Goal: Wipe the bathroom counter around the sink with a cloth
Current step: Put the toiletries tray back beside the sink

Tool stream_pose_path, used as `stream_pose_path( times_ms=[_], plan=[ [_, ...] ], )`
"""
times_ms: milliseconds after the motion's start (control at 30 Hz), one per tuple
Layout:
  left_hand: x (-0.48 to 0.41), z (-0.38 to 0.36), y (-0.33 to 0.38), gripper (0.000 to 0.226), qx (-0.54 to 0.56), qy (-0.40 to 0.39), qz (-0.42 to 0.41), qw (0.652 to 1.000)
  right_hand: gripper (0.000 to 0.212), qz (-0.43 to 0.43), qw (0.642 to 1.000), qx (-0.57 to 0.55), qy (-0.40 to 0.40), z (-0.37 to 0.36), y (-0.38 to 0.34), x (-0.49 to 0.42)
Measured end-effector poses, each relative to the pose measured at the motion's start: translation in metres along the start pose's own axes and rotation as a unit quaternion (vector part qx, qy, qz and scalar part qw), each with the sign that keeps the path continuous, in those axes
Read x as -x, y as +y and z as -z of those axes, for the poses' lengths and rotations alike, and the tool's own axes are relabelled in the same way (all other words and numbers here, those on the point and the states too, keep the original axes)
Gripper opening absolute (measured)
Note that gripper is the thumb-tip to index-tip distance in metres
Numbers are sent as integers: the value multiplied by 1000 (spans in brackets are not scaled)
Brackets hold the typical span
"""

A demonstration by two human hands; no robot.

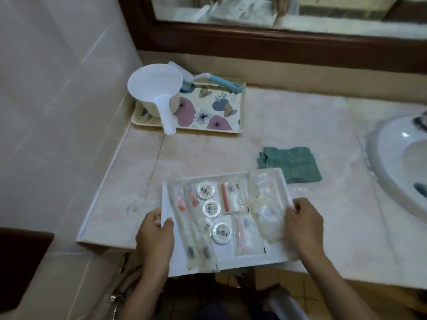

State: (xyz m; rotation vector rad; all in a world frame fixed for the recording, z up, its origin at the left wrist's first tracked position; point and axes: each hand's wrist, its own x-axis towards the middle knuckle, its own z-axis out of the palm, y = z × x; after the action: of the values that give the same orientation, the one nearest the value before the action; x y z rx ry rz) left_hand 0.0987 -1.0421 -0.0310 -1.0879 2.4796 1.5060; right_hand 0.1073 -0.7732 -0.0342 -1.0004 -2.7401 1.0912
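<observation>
A green cloth [291, 163] lies crumpled on the pale marble counter [288, 116], left of the white sink [381, 158]. In front of it is a white tray [277, 255] filled with wrapped toiletries, partly over the counter's front edge. My left hand [154, 236] grips the tray's left side and my right hand [305, 224] grips its right side. The tray's far corner overlaps the near edge of the cloth. Neither hand touches the cloth.
A floral tray [208, 112] sits at the back left against the tiled wall, holding a white water scoop [157, 93] and a blue-handled brush [221, 82]. A wood-framed mirror [277, 26] hangs above. The counter ends at the left near the wall.
</observation>
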Motion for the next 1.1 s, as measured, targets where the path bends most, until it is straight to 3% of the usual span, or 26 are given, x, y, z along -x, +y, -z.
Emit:
stream_pose_path(
  times_ms=[300,533,633,767,967,1100],
  plan=[
    [109,-136,70,24,-51,-165,-108,979,11,-149,977,-103,110,156,137,0],
    [262,-264,98,32,-81,-255,-164,949,15,-188,952,-140,195,284,278,-6],
    [320,-313,107,34,-93,-286,-183,936,9,-217,940,-155,215,329,334,-13],
    [382,-364,118,30,-90,-309,-205,924,17,-240,931,-169,216,380,393,-20],
    [451,-430,137,18,-80,-354,-232,903,24,-274,914,-197,224,440,456,-46],
    [487,-476,157,24,-99,-394,-232,884,22,-281,910,-195,235,476,492,-79]
  ],
)
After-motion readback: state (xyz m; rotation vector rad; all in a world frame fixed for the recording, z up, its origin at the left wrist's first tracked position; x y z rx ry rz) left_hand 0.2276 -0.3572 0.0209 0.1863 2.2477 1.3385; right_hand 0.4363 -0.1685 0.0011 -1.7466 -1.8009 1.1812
